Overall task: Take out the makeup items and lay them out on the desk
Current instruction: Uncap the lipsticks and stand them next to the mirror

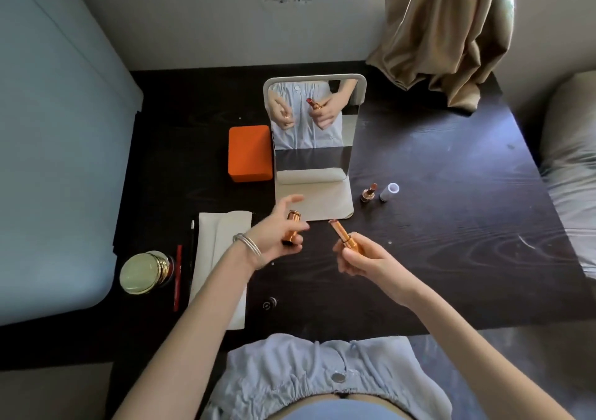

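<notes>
Glossy copper-toned metal lipstick [345,238] and cap [292,228], dark matt wood-grain desk [451,226], smooth orange box [250,153].

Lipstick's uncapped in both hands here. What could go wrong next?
1. The right hand holds an open lipstick with its tip bare over the dark desk; it may smear the desk or the left hand.
2. The gold cap sits loosely in the left hand and might drop.
3. A second open lipstick stands beside its white cap; a passing arm may topple both.
</notes>
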The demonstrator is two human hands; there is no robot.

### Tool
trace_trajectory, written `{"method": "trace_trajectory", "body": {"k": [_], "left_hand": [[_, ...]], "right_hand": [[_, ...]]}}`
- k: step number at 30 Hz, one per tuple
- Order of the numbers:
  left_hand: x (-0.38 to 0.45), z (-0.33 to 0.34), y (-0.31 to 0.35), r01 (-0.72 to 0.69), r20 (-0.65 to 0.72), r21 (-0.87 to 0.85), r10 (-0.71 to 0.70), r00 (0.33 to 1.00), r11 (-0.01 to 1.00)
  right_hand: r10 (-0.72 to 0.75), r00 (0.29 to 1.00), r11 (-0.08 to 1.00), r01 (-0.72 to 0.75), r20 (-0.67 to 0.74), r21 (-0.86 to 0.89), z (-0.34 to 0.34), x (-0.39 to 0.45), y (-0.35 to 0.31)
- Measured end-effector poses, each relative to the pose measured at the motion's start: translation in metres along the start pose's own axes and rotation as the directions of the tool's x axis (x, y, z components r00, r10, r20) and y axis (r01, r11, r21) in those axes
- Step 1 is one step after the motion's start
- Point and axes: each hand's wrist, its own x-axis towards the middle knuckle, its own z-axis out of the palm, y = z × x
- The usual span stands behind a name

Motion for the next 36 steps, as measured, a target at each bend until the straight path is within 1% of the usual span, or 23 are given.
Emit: {"method": "trace_trajectory", "body": {"k": [1, 2, 3, 5, 7, 9, 11, 15, 18, 20, 22, 24, 26, 28, 30, 32, 34, 36], "left_hand": [[-0.002, 0.007, -0.002, -0.018, 0.084, 0.079, 0.011, 0.996, 0.997], [-0.002, 0.012, -0.003, -0.037, 0.127, 0.136, 0.019, 0.992, 0.99], [-0.003, 0.017, -0.003, -0.054, 0.135, 0.178, 0.03, 0.99, 0.983], [-0.006, 0.026, -0.003, -0.083, 0.089, 0.263, 0.062, 0.994, 0.961], [-0.008, 0.033, -0.005, -0.114, 0.008, 0.306, 0.117, 0.993, 0.945], [-0.009, 0.038, -0.008, -0.18, -0.087, 0.285, 0.212, 0.973, 0.942], [-0.009, 0.039, -0.009, -0.223, -0.151, 0.234, 0.262, 0.953, 0.946], [-0.012, 0.039, -0.009, -0.234, -0.101, 0.177, 0.254, 0.962, 0.956], [-0.013, 0.043, -0.013, -0.22, -0.117, 0.12, 0.234, 0.965, 0.968], [-0.013, 0.045, -0.015, -0.228, -0.148, 0.092, 0.24, 0.959, 0.969], [-0.011, 0.046, -0.016, -0.248, -0.184, 0.125, 0.268, 0.946, 0.961], [-0.009, 0.046, -0.016, -0.268, -0.192, 0.17, 0.299, 0.935, 0.948], [-0.009, 0.046, -0.016, -0.298, -0.195, 0.244, 0.348, 0.917, 0.923], [-0.009, 0.047, -0.016, -0.35, -0.211, 0.332, 0.431, 0.877, 0.876], [-0.01, 0.049, -0.017, -0.415, -0.238, 0.408, 0.534, 0.811, 0.813], [-0.01, 0.05, -0.019, -0.446, -0.267, 0.467, 0.602, 0.752, 0.764], [-0.011, 0.051, -0.019, -0.444, -0.278, 0.48, 0.611, 0.741, 0.756], [-0.012, 0.051, -0.019, -0.429, -0.27, 0.473, 0.59, 0.761, 0.77]], "right_hand": [[-0.009, 1.0, 1.0, 0.009, 0.003, 0.002, 0.001, 0.004, 0.001], [-0.02, 1.0, 1.0, 0.02, -0.003, 0.01, 0.004, 0.006, 0.002], [-0.035, 0.999, 0.999, 0.035, -0.01, 0.018, 0.006, 0.008, 0.002], [-0.074, 0.997, 0.997, 0.075, -0.022, 0.026, 0.01, 0.01, 0.002], [-0.107, 0.994, 0.993, 0.108, -0.025, 0.037, 0.014, 0.011, 0.001], [-0.127, 0.992, 0.991, 0.128, -0.019, 0.043, 0.017, 0.011, 0.002], [-0.14, 0.99, 0.988, 0.141, -0.02, 0.068, 0.018, 0.011, 0.006], [-0.164, 0.986, 0.965, 0.169, -0.041, 0.202, 0.023, 0.008, 0.011], [-0.179, 0.983, 0.926, 0.181, -0.038, 0.33, 0.024, 0.008, 0.011], [-0.167, 0.985, 0.922, 0.169, -0.035, 0.348, 0.024, 0.009, 0.01], [-0.142, 0.989, 0.925, 0.142, -0.026, 0.353, 0.024, 0.009, 0.009], [-0.108, 0.994, 0.914, 0.105, -0.015, 0.392, 0.024, 0.008, 0.009], [-0.083, 0.997, 0.905, 0.077, -0.003, 0.418, 0.025, 0.008, 0.009], [-0.098, 0.995, 0.898, 0.097, -0.022, 0.428, 0.028, 0.008, 0.01], [-0.124, 0.987, 0.872, 0.156, -0.099, 0.465, 0.031, 0.009, 0.01], [-0.128, 0.973, 0.831, 0.21, -0.19, 0.515, 0.032, 0.011, 0.01], [-0.119, 0.969, 0.805, 0.221, -0.216, 0.55, 0.035, 0.012, 0.01], [-0.069, 0.973, 0.781, 0.191, -0.221, 0.595, 0.038, 0.012, 0.009]]}}
